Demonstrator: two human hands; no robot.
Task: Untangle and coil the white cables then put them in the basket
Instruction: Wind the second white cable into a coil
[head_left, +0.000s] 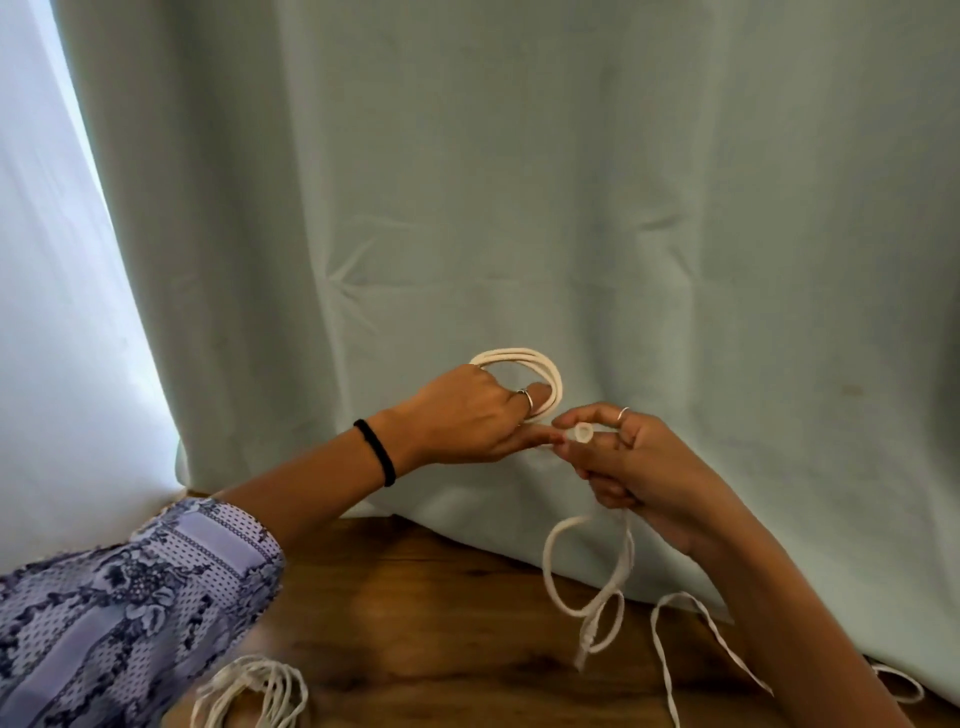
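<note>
1. Holding white cable coil (524, 366) looped round our left hand (467, 415), raised before the curtain (571, 182).
2. We're pinching the cable end (583, 432) in our right hand (631, 467); slack's dangling to the wooden table (415, 597).
3. Another cable bundle (254, 686) is lying nearby.

A wooden table (441, 613) with a warm brown grain fills the lower part of the head view, its far edge meeting a pale green curtain (571, 208) that hangs down to the surface. On the wood at the near left lies a loose bundle of white cables (254, 686), several strands looped together, partly cut off by the lower edge. At the right, a flat white cable (670, 654) trails down across the tabletop toward the lower edge. Farther right, just beside the curtain's hem, a small white cable loop (898, 683) rests on the wood, partly hidden behind a forearm.
</note>
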